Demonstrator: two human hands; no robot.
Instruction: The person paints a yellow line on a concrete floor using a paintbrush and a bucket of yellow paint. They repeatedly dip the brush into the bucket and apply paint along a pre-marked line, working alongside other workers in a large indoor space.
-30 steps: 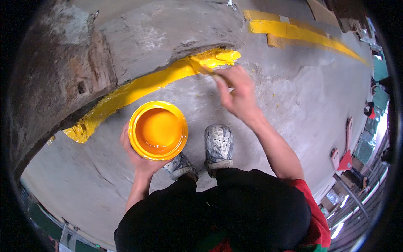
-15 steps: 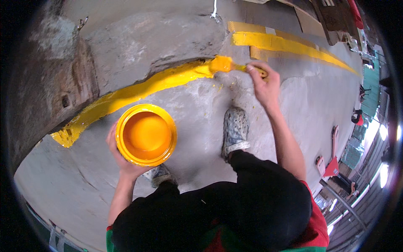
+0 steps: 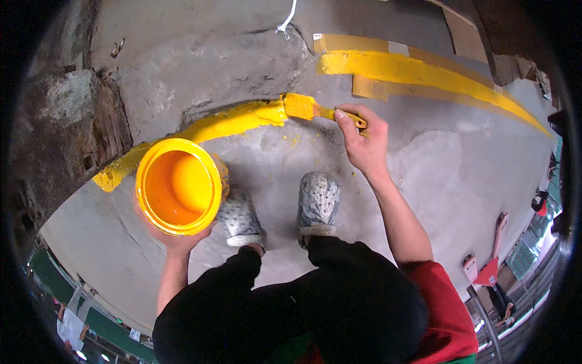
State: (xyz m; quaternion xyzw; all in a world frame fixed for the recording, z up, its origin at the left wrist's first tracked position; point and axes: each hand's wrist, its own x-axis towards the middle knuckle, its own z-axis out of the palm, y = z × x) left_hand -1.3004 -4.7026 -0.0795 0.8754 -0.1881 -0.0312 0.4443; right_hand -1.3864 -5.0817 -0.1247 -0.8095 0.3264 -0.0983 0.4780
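a flat paintbrush with yellow-coated bristles and a yellow-stained handle [image 3: 315, 110] is gripped in the right hand [image 3: 362, 138], the fingers being closed around the handle and the thumb laid along its top. the bristles are pressed against the right-hand end of a curved band of wet yellow paint [image 3: 200, 130] laid along the foot of a raised, rough grey concrete block [image 3: 200, 67]. small yellow splashes [image 3: 295, 141] are seen on the grey concrete floor [image 3: 448, 176] just below the bristles.

a round yellow paint bucket holding orange-yellow paint [image 3: 177, 185] is supported from below by the left hand [image 3: 179, 241], the fingers being wrapped around its lower side; the bucket is tilted so that its open mouth faces the camera. it is held just beside the left one of two grey perforated shoes [image 3: 318, 202], both of which are planted on the floor between the hands.

a second, straighter yellow painted stripe [image 3: 424, 71] is seen further away at upper right, well apart from the brush, with a paler strip of tape [image 3: 351, 42] alongside it. a rusted, weathered wall surface [image 3: 66, 133] borders the block at left.
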